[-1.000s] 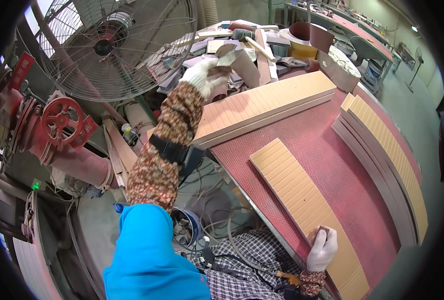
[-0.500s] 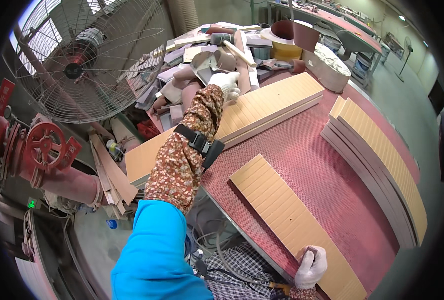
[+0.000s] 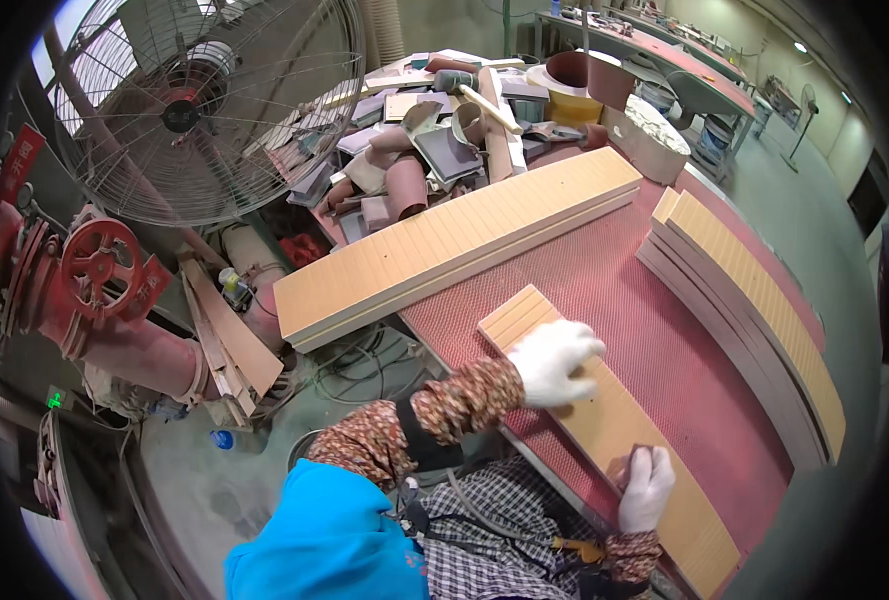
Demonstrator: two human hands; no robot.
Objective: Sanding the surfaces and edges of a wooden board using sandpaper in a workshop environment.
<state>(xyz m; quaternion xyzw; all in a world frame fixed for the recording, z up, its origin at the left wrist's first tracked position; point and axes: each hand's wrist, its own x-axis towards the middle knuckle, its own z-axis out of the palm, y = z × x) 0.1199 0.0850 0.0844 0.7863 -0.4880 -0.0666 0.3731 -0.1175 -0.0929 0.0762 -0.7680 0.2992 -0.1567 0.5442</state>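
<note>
A tan grooved board (image 3: 608, 425) lies on the red table in front of me. My left hand (image 3: 555, 362), in a white glove, is over the board's upper half. Its fingers are curved with a gap to the thumb, and nothing shows between them. My right hand (image 3: 647, 490), also gloved, is closed at the board's near part. It pinches a small reddish-brown piece (image 3: 622, 468), mostly hidden by the fingers; I cannot tell its exact kind.
Stacked tan boards (image 3: 455, 240) lie across the table's far left edge. Curved boards (image 3: 755, 320) are stacked at right. Behind sits a heap of abrasive scraps (image 3: 405, 185), with a yellow tub (image 3: 571, 100). A large fan (image 3: 190, 115) and red valve wheel (image 3: 102, 267) stand at left.
My left hand has come back from beside the scrap heap to the board in front of me. My right hand stays near the board's lower part, still pinching the small piece.
</note>
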